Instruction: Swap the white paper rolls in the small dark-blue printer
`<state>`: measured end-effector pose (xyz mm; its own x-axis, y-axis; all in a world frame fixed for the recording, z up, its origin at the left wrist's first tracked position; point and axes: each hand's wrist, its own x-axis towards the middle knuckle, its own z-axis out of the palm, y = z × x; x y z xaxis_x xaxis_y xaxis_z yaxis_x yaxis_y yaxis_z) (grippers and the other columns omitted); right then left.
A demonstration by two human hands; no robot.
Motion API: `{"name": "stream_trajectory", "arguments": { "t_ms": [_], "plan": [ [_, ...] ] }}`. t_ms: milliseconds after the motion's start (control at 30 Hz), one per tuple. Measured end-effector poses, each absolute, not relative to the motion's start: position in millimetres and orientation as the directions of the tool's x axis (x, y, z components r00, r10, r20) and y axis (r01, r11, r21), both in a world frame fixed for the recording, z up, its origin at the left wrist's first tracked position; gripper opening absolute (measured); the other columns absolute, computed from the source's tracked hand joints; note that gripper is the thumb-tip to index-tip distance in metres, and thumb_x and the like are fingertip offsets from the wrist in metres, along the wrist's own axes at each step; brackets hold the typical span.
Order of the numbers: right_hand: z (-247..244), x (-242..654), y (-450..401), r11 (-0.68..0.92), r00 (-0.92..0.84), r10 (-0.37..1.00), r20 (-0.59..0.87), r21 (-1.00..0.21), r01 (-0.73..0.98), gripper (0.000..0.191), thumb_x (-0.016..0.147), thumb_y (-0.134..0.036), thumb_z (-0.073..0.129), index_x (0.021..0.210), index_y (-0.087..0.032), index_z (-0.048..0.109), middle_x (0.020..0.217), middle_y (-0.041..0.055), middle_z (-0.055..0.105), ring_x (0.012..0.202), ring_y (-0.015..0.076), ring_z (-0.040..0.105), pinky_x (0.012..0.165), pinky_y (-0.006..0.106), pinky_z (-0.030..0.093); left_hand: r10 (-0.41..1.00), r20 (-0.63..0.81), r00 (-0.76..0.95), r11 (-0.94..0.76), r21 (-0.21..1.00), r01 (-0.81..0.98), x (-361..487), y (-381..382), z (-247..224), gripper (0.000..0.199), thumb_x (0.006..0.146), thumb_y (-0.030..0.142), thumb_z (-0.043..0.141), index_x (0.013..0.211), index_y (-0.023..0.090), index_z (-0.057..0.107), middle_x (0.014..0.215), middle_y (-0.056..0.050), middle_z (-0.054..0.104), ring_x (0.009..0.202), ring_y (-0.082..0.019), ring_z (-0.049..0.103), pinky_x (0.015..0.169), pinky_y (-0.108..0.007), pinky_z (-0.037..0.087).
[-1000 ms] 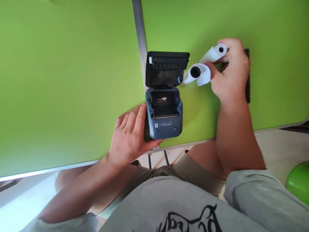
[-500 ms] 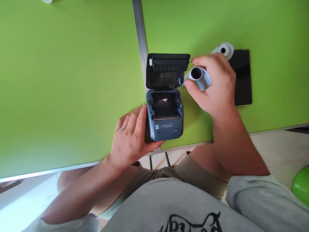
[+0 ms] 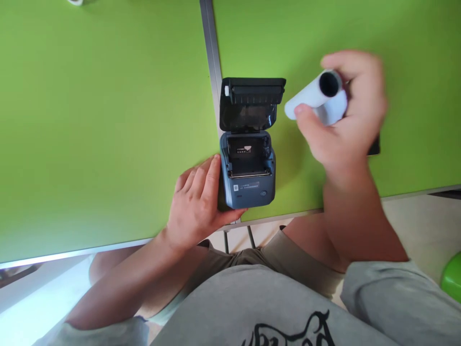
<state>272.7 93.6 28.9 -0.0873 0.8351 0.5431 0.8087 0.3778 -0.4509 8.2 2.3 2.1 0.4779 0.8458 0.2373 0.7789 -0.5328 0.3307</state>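
Note:
A dark blue-grey label printer stands near the table's front edge, its black lid swung up and its inner bay bare. My left hand is wrapped round the printer's left side and front corner, thumb along the front. To the right of the lid, my right hand grips a white paper roll between thumb and fingers, raised above the table. The roll's dark hollow core faces up, and a loose flap of paper hangs beside it. Some fingers of my right hand are blurred.
Behind my right hand a corner of a black flat object shows. The green table has a grey metal seam running away from me. A small white item is at the top left edge. A green round object is at lower right.
My right hand has moved right and away from the printer with the white roll, now covering the second roll's place and most of the black flat object. My left hand keeps its hold.

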Motion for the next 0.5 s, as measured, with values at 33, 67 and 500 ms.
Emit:
{"name": "stream_trajectory", "arguments": {
  "t_ms": [33,67,500],
  "plan": [
    [33.9,269.5,90.8,0.435,-0.079,0.791,0.606,-0.469,0.769,0.043,0.086,-0.041,0.061,0.125,-0.025,0.058,0.119,0.0086,0.068,0.104,0.0231,0.068,0.089,0.042,0.057,0.846,0.235,0.478,-0.532,0.331,0.779,8.1,2.1,2.0,0.098,0.094,0.078,0.046,0.159,0.007,0.027,0.140,-0.023,0.065,0.127,-0.033,0.065,0.105,-0.042,0.046],
    [39.0,265.4,87.8,0.492,-0.074,0.758,0.648,-0.494,0.717,0.042,0.085,-0.041,0.063,0.124,-0.026,0.058,0.118,0.0069,0.068,0.100,0.0215,0.068,0.085,0.040,0.057,0.847,0.234,0.477,-0.531,0.332,0.780,8.0,2.0,1.9,0.098,0.094,0.078,0.046,0.159,0.007,0.027,0.140,-0.023,0.065,0.127,-0.033,0.064,0.105,-0.042,0.046],
    [33.7,238.0,74.7,0.707,-0.482,0.707,0.518,-0.518,0.481,0.017,0.092,-0.019,0.067,0.103,-0.029,0.059,0.098,-0.0027,0.079,0.087,0.0184,0.077,0.073,0.036,0.063,0.842,0.256,0.475,-0.537,0.325,0.778,8.3,1.1,-1.6,0.098,0.094,0.077,0.049,0.157,0.004,0.031,0.139,-0.024,0.065,0.125,-0.033,0.066,0.104,-0.041,0.046]
  ]
}}
